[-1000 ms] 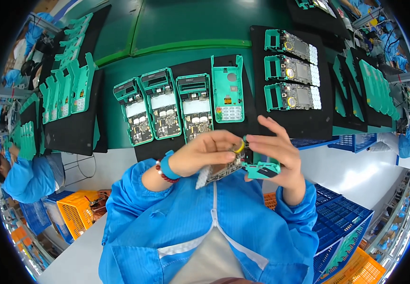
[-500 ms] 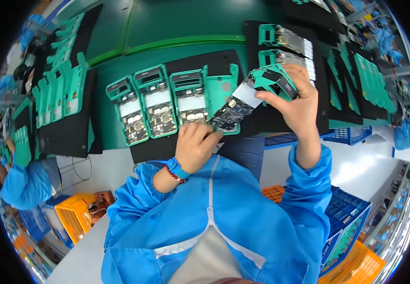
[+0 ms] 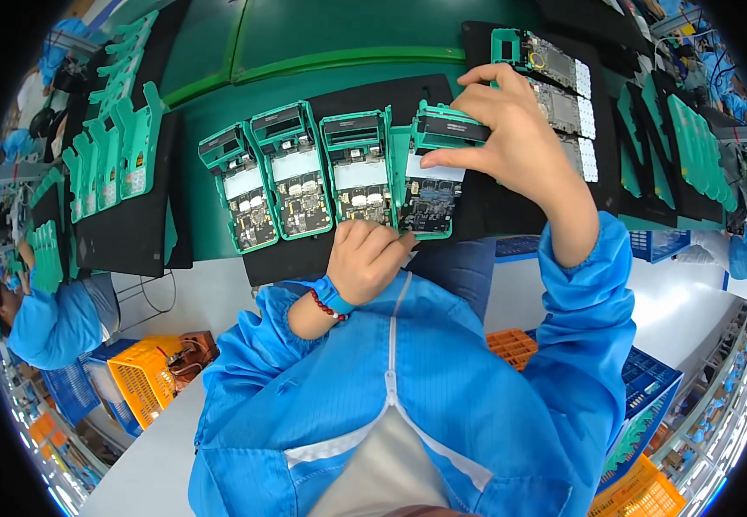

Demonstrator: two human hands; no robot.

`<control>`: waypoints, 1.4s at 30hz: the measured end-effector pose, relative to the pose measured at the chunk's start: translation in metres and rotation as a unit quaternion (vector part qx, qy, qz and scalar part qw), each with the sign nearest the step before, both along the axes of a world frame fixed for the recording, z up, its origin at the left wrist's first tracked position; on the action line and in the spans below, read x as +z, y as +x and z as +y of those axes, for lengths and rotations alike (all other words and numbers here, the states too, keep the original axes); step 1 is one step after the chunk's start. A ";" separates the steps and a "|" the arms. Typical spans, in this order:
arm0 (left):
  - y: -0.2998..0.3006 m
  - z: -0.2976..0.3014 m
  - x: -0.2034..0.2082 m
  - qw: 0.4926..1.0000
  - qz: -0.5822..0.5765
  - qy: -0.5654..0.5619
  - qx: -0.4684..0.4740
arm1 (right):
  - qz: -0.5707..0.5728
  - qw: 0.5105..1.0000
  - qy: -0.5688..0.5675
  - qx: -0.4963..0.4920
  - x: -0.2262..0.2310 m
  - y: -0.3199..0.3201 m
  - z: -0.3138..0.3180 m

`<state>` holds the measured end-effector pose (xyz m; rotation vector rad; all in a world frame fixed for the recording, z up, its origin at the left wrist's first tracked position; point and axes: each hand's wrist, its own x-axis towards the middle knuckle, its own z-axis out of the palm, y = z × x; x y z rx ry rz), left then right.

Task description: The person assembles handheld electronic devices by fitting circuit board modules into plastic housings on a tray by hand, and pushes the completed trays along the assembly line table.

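The circuit board [image 3: 429,200] with a white panel lies in the rightmost green housing [image 3: 449,226], its lower end inside the rim. My right hand [image 3: 511,129] is closed around the green-and-black head piece [image 3: 447,129] at its far end, thumb across the near side and fingers over the back. At the housing's near left corner is my left hand [image 3: 365,258], fingers curled and pressed together, thumb tip at the edge; its grip is partly hidden. To the left lie three similar filled housings, the nearest being this one [image 3: 358,172].
The housings rest on a black mat [image 3: 283,269] over a green table. Boards with white ends [image 3: 554,108] lie on another mat at the right. Green housings stand at the far left [image 3: 115,168] and far right [image 3: 697,155]. A person in blue [image 3: 55,323] sits at the left.
The board, tilted above the housing before, now lies in line with it. My right hand has swung its head piece left and down. My left hand stays at the near edge.
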<state>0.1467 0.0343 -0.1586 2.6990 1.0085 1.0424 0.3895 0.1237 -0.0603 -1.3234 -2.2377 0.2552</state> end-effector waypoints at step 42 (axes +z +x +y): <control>-0.052 -0.030 0.045 0.506 -0.572 -0.643 -0.067 | 0.478 0.826 -0.291 -0.062 -0.034 -0.028 -0.116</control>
